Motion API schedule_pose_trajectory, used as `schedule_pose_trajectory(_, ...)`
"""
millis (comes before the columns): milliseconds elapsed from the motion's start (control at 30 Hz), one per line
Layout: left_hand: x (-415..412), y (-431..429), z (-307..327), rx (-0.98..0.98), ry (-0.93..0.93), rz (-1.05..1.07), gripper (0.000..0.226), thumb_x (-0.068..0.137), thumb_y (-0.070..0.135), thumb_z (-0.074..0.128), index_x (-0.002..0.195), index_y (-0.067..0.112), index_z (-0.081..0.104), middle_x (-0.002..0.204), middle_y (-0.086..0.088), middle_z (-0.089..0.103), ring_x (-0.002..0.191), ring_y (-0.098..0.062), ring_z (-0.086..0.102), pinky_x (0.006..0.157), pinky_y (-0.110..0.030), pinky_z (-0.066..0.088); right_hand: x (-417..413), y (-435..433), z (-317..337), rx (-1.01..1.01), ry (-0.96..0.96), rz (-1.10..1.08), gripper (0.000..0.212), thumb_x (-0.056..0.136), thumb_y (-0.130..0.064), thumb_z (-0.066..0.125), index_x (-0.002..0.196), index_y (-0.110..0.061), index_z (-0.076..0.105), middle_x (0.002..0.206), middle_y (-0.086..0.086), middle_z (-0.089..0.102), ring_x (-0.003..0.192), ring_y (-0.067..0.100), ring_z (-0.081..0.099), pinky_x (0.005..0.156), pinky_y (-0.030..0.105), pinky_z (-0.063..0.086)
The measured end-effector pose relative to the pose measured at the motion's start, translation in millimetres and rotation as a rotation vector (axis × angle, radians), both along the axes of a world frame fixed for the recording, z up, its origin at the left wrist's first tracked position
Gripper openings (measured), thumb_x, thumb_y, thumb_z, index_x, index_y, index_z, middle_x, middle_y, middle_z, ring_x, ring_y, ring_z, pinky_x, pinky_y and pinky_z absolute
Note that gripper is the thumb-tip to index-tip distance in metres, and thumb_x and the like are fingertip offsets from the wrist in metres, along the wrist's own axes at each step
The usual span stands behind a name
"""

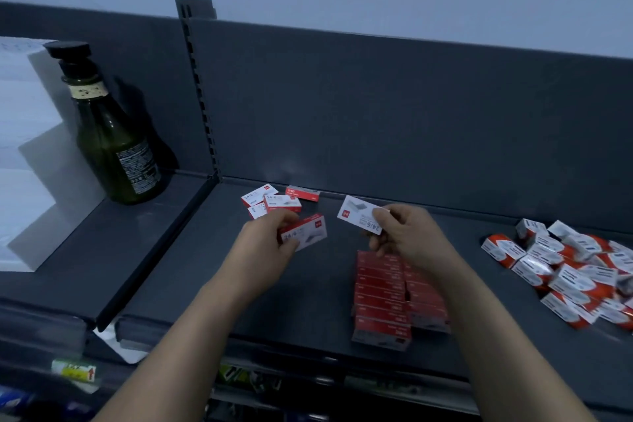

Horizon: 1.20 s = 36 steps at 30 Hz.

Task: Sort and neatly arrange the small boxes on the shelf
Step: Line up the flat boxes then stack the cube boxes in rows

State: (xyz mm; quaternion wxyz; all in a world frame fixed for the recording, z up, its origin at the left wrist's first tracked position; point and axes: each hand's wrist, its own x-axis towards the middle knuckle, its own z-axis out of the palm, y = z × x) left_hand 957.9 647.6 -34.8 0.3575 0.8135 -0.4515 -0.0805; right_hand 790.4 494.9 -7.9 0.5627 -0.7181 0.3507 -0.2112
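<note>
Far left, white blocks are cut off by the frame edge, and the green bottle beside them is too dark to show contents. On the grey shelf a few loose boxes lie near the back wall; left hand curls fingers & thumb round a red-white box, right hand pinches a white-faced box marked 24/6, w/ its forearm hiding pt of the red box rows beneath. Far right, a jumbled pile of orange-white boxes runs out of frame.
</note>
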Motion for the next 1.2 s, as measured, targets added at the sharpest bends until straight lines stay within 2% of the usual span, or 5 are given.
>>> schedule_pose_trajectory(367,-85,-41,29,-0.040,0.006,-0.243,0.022,0.088,0.016,0.063,0.106,0.029,0.061,0.100,0.017,0.062,0.088,0.005,0.055,0.067,-0.006,0.039,-114,-20,5,-0.046,-0.034,-0.204,0.012,0.089,-0.003,0.057,0.089,-0.011,0.067,0.056,-0.007,0.064,0.048,0.005,0.048,0.046,0.015,0.038)
schedule_pose_trajectory(600,-140,-66,28,0.025,0.023,-0.404,0.017,0.085,0.025,0.066,0.101,0.031,0.066,0.094,0.014,0.058,0.084,0.000,0.056,0.075,-0.015,0.046,-177,-34,-1,0.133,-0.105,-0.383,0.017,0.095,-0.012,0.046,0.099,-0.008,0.062,0.086,0.013,0.072,0.076,0.024,0.068,0.068,0.038,0.056)
schedule_pose_trajectory(700,-156,-68,19,0.058,0.023,-0.449,0.014,0.082,0.026,0.070,0.096,0.028,0.070,0.089,0.013,0.060,0.080,-0.001,0.057,0.074,-0.015,0.046,-190,-34,-5,0.216,-0.116,-0.351,0.016,0.098,-0.011,0.044,0.107,-0.005,0.055,0.097,0.019,0.068,0.083,0.030,0.070,0.069,0.044,0.059)
schedule_pose_trajectory(900,-166,-65,0,0.152,-0.039,-0.403,0.013,0.078,0.024,0.075,0.090,0.028,0.072,0.076,0.024,0.056,0.074,0.004,0.054,0.071,-0.017,0.043,-201,-35,-13,0.077,0.111,-0.155,0.026,0.092,-0.004,0.055,0.113,-0.019,0.050,0.104,0.003,0.063,0.090,0.016,0.065,0.064,0.028,0.058)
schedule_pose_trajectory(1200,-169,-57,-23,0.156,-0.228,-0.218,0.018,0.073,0.037,0.073,0.079,0.028,0.059,0.096,0.009,0.050,0.095,-0.013,0.044,0.079,-0.024,0.036,-203,-31,-25,0.020,0.069,0.054,0.025,0.080,0.004,0.068,0.099,-0.011,0.061,0.094,0.003,0.071,0.090,0.018,0.068,0.071,0.025,0.056)
